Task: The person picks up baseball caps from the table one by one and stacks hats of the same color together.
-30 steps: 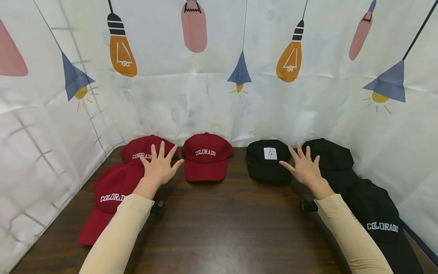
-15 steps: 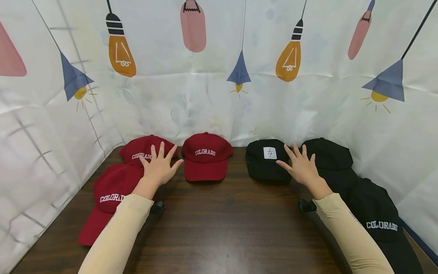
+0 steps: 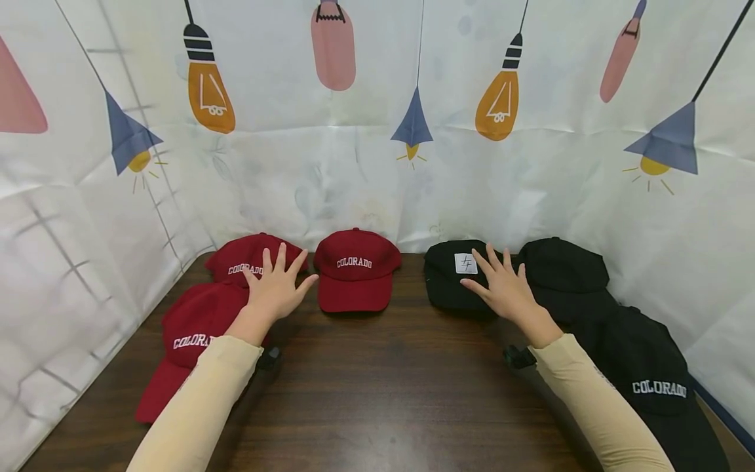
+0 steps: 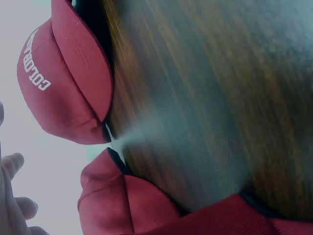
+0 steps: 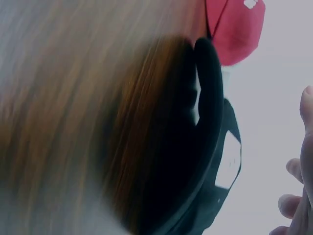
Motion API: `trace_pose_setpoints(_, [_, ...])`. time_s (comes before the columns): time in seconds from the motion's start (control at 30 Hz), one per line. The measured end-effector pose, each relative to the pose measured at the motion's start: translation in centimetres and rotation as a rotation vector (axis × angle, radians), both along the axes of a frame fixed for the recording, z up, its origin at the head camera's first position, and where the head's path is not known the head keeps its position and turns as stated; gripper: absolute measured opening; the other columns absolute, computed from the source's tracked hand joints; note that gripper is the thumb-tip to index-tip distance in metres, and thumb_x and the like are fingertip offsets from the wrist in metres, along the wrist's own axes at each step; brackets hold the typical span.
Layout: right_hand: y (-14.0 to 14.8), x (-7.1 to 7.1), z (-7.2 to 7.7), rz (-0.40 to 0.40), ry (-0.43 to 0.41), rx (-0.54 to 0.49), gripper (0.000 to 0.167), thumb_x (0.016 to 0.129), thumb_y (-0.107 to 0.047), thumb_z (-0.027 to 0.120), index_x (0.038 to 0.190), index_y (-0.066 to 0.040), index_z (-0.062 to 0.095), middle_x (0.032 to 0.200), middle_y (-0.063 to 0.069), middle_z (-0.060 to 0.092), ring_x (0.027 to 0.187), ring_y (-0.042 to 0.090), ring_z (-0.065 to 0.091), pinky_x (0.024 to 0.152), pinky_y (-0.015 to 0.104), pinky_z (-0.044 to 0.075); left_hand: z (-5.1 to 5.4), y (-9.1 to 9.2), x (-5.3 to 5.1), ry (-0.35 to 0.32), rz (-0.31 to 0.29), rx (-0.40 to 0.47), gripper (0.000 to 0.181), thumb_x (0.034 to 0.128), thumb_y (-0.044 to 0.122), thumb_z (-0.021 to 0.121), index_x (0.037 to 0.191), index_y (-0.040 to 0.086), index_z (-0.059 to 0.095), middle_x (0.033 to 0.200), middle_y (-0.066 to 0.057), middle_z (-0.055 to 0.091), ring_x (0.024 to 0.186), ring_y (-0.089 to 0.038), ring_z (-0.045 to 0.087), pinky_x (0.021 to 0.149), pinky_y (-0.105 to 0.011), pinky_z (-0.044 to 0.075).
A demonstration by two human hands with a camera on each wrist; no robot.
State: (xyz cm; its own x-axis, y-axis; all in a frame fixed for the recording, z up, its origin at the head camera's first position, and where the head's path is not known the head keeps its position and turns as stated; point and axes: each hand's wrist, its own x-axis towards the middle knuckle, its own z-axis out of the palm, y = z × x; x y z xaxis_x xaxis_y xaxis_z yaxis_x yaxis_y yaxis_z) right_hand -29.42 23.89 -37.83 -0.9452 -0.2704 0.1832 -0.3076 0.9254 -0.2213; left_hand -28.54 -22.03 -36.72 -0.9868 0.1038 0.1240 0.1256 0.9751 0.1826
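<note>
My left hand [image 3: 274,288], fingers straight and spread, is held in front of the back-left red cap [image 3: 224,261] and holds nothing. Beside it on the right sits another red cap [image 3: 354,270] lettered COLORADO. With fingers fanned out, my right hand [image 3: 508,288] overlaps the right part of a black cap [image 3: 451,295] that carries a white label [image 3: 466,263]; it grips nothing. The left wrist view has the left hand [image 4: 13,200] at its left edge, apart from the caps. In the right wrist view the right hand [image 5: 302,171] is apart from the black cap [image 5: 210,147].
A red cap [image 3: 206,314] lies at the table's left. Two more black caps, one at the back right [image 3: 566,265] and one lettered COLORADO [image 3: 643,354], line the right side. Printed cloth [image 3: 354,170] hangs behind the brown table [image 3: 389,387].
My right hand has moved left, from beside the labelled black cap to over its right part, with fingers still spread. My left hand has barely moved. The caps stay where they were.
</note>
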Motion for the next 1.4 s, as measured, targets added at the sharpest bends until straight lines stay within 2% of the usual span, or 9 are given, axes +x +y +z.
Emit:
trace_pose_setpoints(0.3, [-2.4, 0.2, -0.3, 0.041, -0.014, 0.005, 0.08, 0.103, -0.06, 0.047, 0.165, -0.015, 0.022, 0.169, 0.02, 0.004, 0.152, 0.05, -0.002, 0.112, 0.077, 0.004, -0.2, 0.2, 0.3, 0.001, -0.016, 0.03, 0.073, 0.1042, 0.052, 0.045, 0.164, 0.016, 0.023, 0.166, -0.029, 0.003, 0.15, -0.056, -0.003, 0.106, -0.083, -0.003])
trace_pose_setpoints(0.53, [-4.6, 0.4, -0.5, 0.08, -0.008, -0.012, 0.077, 0.103, -0.056, 0.05, 0.164, -0.017, 0.024, 0.169, 0.019, 0.008, 0.152, 0.048, 0.002, 0.113, 0.075, 0.008, -0.2, 0.8, 0.6, -0.029, -0.032, 0.07, 0.075, 0.1041, 0.053, 0.044, 0.165, 0.017, 0.02, 0.167, -0.028, 0.003, 0.15, -0.055, -0.001, 0.107, -0.082, -0.001])
trace_pose_setpoints(0.9, [-8.2, 0.6, -0.6, 0.162, -0.016, -0.108, 0.075, 0.103, -0.055, 0.054, 0.163, -0.015, 0.03, 0.169, 0.015, 0.016, 0.152, 0.048, 0.012, 0.112, 0.074, 0.019, -0.3, 1.2, 0.6, -0.049, -0.048, 0.163, 0.072, 0.1055, 0.051, 0.044, 0.165, 0.018, 0.02, 0.167, -0.028, 0.006, 0.149, -0.056, 0.004, 0.108, -0.081, 0.004])
trace_pose_setpoints(1.1, [-9.9, 0.5, -0.6, 0.212, -0.016, -0.176, 0.073, 0.103, -0.052, 0.055, 0.161, -0.012, 0.034, 0.167, 0.017, 0.021, 0.15, 0.05, 0.017, 0.113, 0.069, 0.025, -0.3, 1.1, 0.2, -0.033, -0.072, 0.255, 0.069, 0.1079, 0.051, 0.04, 0.164, 0.013, 0.024, 0.165, -0.03, 0.014, 0.147, -0.058, 0.014, 0.109, -0.08, 0.013])
trace_pose_setpoints(1.27, [-11.1, 0.4, -0.6, 0.222, -0.05, -0.268, 0.071, 0.103, -0.049, 0.056, 0.16, -0.01, 0.036, 0.167, 0.014, 0.024, 0.15, 0.046, 0.02, 0.111, 0.065, 0.033, -0.4, 1.0, 0.0, -0.011, -0.104, 0.365, 0.069, 0.1089, 0.048, 0.041, 0.162, 0.008, 0.025, 0.163, -0.029, 0.022, 0.149, -0.05, 0.02, 0.114, -0.07, 0.02])
trace_pose_setpoints(1.4, [-11.9, 0.1, -0.8, 0.216, -0.075, -0.334, 0.068, 0.104, -0.047, 0.057, 0.16, -0.013, 0.037, 0.166, 0.012, 0.028, 0.15, 0.04, 0.026, 0.111, 0.062, 0.035, -0.3, 1.0, 0.0, -0.014, -0.087, 0.443, 0.068, 0.1087, 0.045, 0.044, 0.163, 0.008, 0.024, 0.161, -0.028, 0.03, 0.145, -0.047, 0.031, 0.113, -0.066, 0.029])
